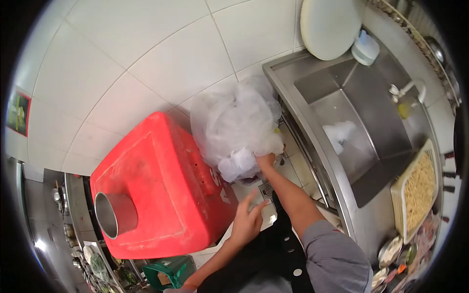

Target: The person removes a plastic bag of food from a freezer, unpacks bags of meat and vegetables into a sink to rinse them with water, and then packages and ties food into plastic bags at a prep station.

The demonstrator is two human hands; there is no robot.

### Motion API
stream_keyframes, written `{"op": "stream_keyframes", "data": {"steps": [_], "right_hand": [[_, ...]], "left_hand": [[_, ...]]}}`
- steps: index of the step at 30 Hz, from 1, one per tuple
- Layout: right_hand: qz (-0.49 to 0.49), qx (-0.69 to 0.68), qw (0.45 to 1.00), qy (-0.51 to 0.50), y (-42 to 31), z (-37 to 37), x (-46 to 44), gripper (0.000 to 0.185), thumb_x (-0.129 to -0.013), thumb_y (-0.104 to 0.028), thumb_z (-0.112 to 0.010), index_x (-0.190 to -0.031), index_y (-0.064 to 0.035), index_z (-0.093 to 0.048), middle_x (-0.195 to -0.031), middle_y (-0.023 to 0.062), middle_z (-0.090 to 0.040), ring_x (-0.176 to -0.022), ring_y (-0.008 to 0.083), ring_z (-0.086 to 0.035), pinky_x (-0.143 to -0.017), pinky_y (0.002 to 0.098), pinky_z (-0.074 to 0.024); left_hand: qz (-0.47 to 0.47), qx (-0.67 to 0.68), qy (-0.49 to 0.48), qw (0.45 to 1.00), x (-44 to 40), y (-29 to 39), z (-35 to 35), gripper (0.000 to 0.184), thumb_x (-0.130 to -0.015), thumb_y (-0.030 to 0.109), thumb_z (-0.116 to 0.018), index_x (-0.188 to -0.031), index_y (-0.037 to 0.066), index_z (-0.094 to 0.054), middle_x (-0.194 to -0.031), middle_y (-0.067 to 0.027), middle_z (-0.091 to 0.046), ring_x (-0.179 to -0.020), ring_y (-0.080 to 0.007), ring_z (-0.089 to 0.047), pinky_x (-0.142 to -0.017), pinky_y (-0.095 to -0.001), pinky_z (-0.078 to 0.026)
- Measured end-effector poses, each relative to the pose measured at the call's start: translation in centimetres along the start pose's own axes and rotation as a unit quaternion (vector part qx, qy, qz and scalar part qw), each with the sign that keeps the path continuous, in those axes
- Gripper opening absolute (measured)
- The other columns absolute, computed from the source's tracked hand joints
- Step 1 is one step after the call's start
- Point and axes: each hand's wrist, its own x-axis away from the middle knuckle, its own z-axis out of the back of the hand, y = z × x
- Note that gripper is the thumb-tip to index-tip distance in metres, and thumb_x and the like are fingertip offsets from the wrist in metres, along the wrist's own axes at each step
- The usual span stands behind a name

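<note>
A large, bulging translucent plastic bag [237, 119] with whitish contents sits low against the tiled wall, beside a big red box [151, 185]. My right hand [266, 160] reaches to the bag's lower right edge and touches it; its fingers are hidden by the plastic. Nearer to me, my left hand [247, 219] hangs open with fingers apart, holding nothing, between the red box and my right forearm. A metal cup [116, 215] rests on the box's top.
To the right runs a steel sink [342, 141] with a faucet [409, 91] and white foam inside. A tray of noodle-like strips [417, 190], a white bottle [365, 48] and a round white board [332, 27] are around it. A green bin [168, 272] stands below the red box.
</note>
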Motion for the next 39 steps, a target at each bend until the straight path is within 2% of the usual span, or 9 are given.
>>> {"op": "stream_keyframes", "data": {"steps": [4,13,15,17,26,30,34,38,39], "right_hand": [[0.065,0.095,0.992,-0.061,3.2,-4.3,-2.3,0.044,-0.078,-0.031,-0.056,-0.117,-0.0107,-0.054,-0.122,0.0101,-0.053,-0.118,0.0264,-0.044,-0.098,0.0396,-0.0295],[0.199,0.379,0.851,-0.304,6.0,-13.7,-4.9,0.044,-0.083,-0.029,-0.050,-0.124,-0.0126,-0.050,-0.128,0.0107,-0.047,-0.118,0.0256,-0.042,-0.096,0.0403,-0.0284],[0.095,-0.024,0.973,-0.208,7.6,-15.1,-4.8,0.050,-0.077,-0.009,-0.057,-0.125,-0.0073,-0.046,-0.124,0.0139,-0.049,-0.116,0.0315,-0.043,-0.103,0.0351,-0.0269],[0.073,-0.042,0.970,-0.228,10.5,-19.2,-4.8,0.052,-0.078,-0.012,-0.057,-0.128,-0.0073,-0.044,-0.128,0.0143,-0.045,-0.120,0.0306,-0.040,-0.105,0.0358,-0.0252],[0.224,0.408,0.815,-0.345,14.5,-24.2,-6.7,0.059,-0.077,-0.020,-0.060,-0.131,-0.0075,-0.041,-0.136,0.0162,-0.036,-0.126,0.0314,-0.033,-0.107,0.0372,-0.0249],[-0.004,0.144,0.923,-0.356,15.1,-22.0,-7.3,0.056,-0.074,-0.017,-0.060,-0.128,-0.0077,-0.044,-0.132,0.0177,-0.039,-0.124,0.0330,-0.035,-0.104,0.0416,-0.0280],[0.105,0.213,0.900,-0.365,14.2,-17.5,-6.5,0.052,-0.072,-0.013,-0.060,-0.122,-0.0067,-0.047,-0.129,0.0188,-0.041,-0.119,0.0331,-0.039,-0.100,0.0434,-0.0314],[0.144,0.143,0.965,-0.166,15.4,-13.3,-3.1,0.043,-0.072,-0.011,-0.059,-0.114,-0.0053,-0.053,-0.123,0.0202,-0.047,-0.115,0.0345,-0.042,-0.098,0.0434,-0.0334],[0.033,-0.138,0.986,-0.084,16.6,-13.5,-1.1,0.038,-0.071,-0.011,-0.060,-0.109,-0.0043,-0.056,-0.119,0.0206,-0.050,-0.113,0.0361,-0.043,-0.097,0.0442,-0.0334]], "left_hand": [[0.140,-0.020,0.034,0.989,-6.3,-2.6,-3.3,0.064,-0.072,-0.002,-0.056,-0.132,0.014,-0.040,-0.141,-0.0337,-0.006,-0.128,-0.0508,-0.019,-0.104,-0.0466,-0.025],[0.446,-0.097,0.095,0.885,-18.9,-20.3,-12.8,0.076,-0.072,0.015,-0.062,-0.140,0.027,-0.030,-0.141,-0.0346,0.012,-0.129,-0.0557,-0.003,-0.101,-0.0632,-0.015],[0.539,-0.069,0.045,0.839,-19.0,-24.1,-15.0,0.074,-0.073,0.016,-0.062,-0.139,0.029,-0.031,-0.142,-0.0330,0.013,-0.130,-0.0554,-0.003,-0.100,-0.0652,-0.015],[0.557,-0.031,-0.028,0.829,-18.5,-26.9,-17.0,0.071,-0.072,0.017,-0.061,-0.138,0.026,-0.035,-0.144,-0.0301,0.012,-0.130,-0.0544,-0.002,-0.098,-0.0675,-0.016],[0.314,0.036,0.109,0.942,-11.0,-28.2,-22.3,0.047,-0.072,-0.004,-0.045,-0.117,0.005,-0.054,-0.140,-0.0249,-0.027,-0.124,-0.0417,-0.034,-0.099,-0.0421,-0.034],[0.302,0.024,0.086,0.949,-6.6,-24.5,-22.2,0.044,-0.070,-0.010,-0.045,-0.110,0.006,-0.058,-0.133,-0.0161,-0.040,-0.116,-0.0322,-0.047,-0.091,-0.0367,-0.042],[0.279,0.024,-0.005,0.960,-2.0,-20.4,-20.4,0.038,-0.070,-0.008,-0.048,-0.104,0.007,-0.058,-0.125,-0.0144,-0.045,-0.108,-0.0320,-0.051,-0.090,-0.0384,-0.045],[0.298,0.058,-0.106,0.947,4.0,-17.1,-18.0,0.037,-0.072,-0.003,-0.046,-0.106,0.005,-0.057,-0.128,-0.0175,-0.043,-0.112,-0.0327,-0.047,-0.097,-0.0372,-0.038],[0.304,0.055,-0.126,0.943,6.1,-16.9,-17.5,0.036,-0.072,-0.001,-0.047,-0.106,0.006,-0.057,-0.127,-0.0172,-0.043,-0.112,-0.0329,-0.047,-0.097,-0.0377,-0.038]]}}
